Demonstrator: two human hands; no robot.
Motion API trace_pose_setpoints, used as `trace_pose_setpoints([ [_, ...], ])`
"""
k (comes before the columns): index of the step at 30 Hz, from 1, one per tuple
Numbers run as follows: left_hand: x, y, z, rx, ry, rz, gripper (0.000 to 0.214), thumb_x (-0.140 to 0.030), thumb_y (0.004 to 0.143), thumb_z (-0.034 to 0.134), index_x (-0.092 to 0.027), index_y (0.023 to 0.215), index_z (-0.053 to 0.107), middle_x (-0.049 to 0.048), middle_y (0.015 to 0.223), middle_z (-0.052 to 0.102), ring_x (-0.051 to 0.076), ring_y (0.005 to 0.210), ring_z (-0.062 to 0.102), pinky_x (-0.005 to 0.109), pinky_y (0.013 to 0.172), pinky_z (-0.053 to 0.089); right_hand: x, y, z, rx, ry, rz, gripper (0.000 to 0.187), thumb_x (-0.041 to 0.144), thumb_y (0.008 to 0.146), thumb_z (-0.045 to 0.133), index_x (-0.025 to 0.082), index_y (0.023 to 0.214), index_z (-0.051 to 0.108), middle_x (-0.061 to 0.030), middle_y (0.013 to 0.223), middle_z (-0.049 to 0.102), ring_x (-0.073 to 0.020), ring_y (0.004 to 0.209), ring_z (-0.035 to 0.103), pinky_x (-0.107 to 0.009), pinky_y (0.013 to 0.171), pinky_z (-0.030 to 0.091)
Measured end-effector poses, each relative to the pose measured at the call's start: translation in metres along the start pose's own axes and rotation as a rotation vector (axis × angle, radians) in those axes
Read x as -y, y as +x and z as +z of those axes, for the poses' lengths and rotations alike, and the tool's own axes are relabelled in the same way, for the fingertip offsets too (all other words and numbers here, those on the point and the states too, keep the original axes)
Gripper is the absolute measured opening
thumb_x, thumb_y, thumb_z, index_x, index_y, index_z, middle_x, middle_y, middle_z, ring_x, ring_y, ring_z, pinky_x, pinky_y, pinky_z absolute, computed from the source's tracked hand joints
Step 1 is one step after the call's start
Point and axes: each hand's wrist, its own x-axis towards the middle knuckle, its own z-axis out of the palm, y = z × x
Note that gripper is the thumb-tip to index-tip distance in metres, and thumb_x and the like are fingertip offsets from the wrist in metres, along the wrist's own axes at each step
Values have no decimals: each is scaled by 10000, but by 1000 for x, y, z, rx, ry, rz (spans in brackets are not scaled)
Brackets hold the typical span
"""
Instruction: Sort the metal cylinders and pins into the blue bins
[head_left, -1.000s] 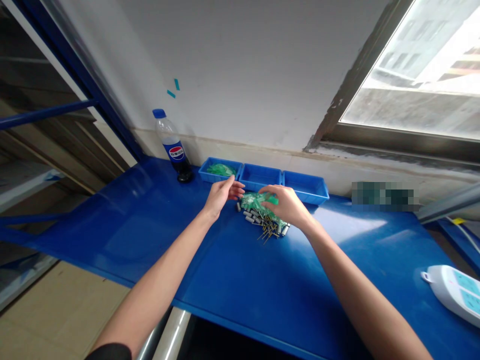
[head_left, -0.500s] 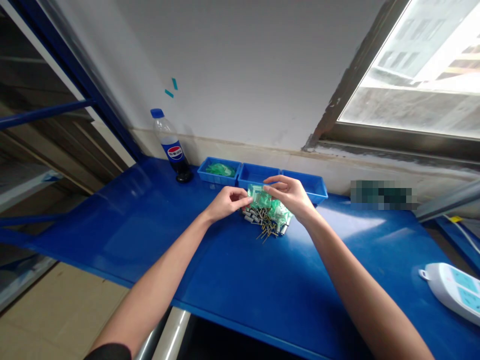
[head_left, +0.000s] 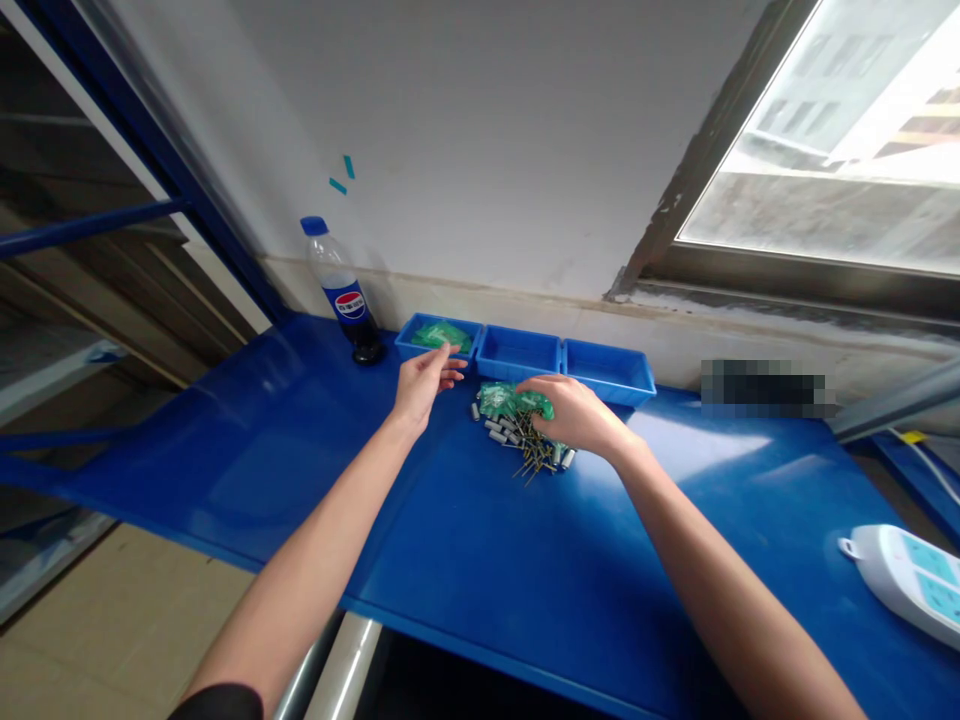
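Note:
My left hand point(head_left: 427, 385) is at the front edge of the left blue bin point(head_left: 411, 350), its fingers apart with nothing seen between them. Crumpled green plastic bags point(head_left: 444, 334) lie inside that bin. Over the pile on the table, my right hand point(head_left: 574, 412) has its fingers and thumb closed around part of a clear green plastic bag point(head_left: 534, 402). Another green bag point(head_left: 496, 400) rests just left of it. Grey metal cylinders point(head_left: 496, 433) and thin brass-coloured pins or screws point(head_left: 534, 458) make up the loose heap below; the right fingers hide some of it.
The middle blue bin point(head_left: 517, 352) and right blue bin point(head_left: 609, 372) stand in a row against the wall. A cola bottle point(head_left: 349, 300) is upright at the left. On the right lie a white device point(head_left: 911, 580) and a blurred dark object point(head_left: 765, 390).
My left hand has left the green bag and moved left and up to the left bin. My right hand has lowered onto the pile, and the green bag is lower too.

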Motion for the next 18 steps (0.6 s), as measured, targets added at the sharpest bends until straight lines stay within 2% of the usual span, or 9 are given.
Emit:
trace_pose_setpoints([
  [5, 2, -6, 6, 86, 133, 22, 363, -489, 836, 762, -138, 917, 811, 102, 857, 789, 148, 689, 690, 231, 604, 470, 1, 2, -1, -23, -53, 76, 407, 142, 884, 588, 228, 1244, 758, -95, 1187, 799, -311, 1045, 764, -380, 882, 576],
  [9, 2, -13, 13, 212, 229, 105, 353, -497, 849, 757, -158, 926, 815, 102, 855, 790, 189, 725, 705, 268, 629, 489, 0, 5, -2, -159, 7, 101, 338, 173, 935, 567, 228, 1196, 774, -91, 1083, 818, -300, 991, 773, -405, 894, 572],
  [13, 2, -20, 18, 325, 298, 196, 349, -465, 825, 801, -195, 1046, 809, 95, 992, 803, 226, 865, 731, 311, 763, 540, 2, 8, -4, -312, 357, 125, 259, 246, 922, 636, 202, 1135, 778, -95, 1119, 813, -273, 1024, 775, -406, 927, 593],
  [15, 2, -23, 19, 398, 319, 208, 346, -459, 820, 811, -204, 1054, 804, 85, 982, 800, 227, 858, 725, 317, 775, 535, 4, 8, -5, -307, 602, 170, 300, 311, 893, 694, 173, 1151, 761, -115, 1086, 816, -274, 992, 786, -399, 876, 619],
  [18, 1, -27, 19, 509, 327, 168, 291, -472, 831, 799, -192, 910, 795, 68, 846, 776, 208, 756, 694, 296, 698, 498, 7, 8, -7, -221, 845, 214, 464, 415, 849, 763, 160, 1233, 719, -119, 1003, 821, -272, 901, 797, -391, 790, 635],
])
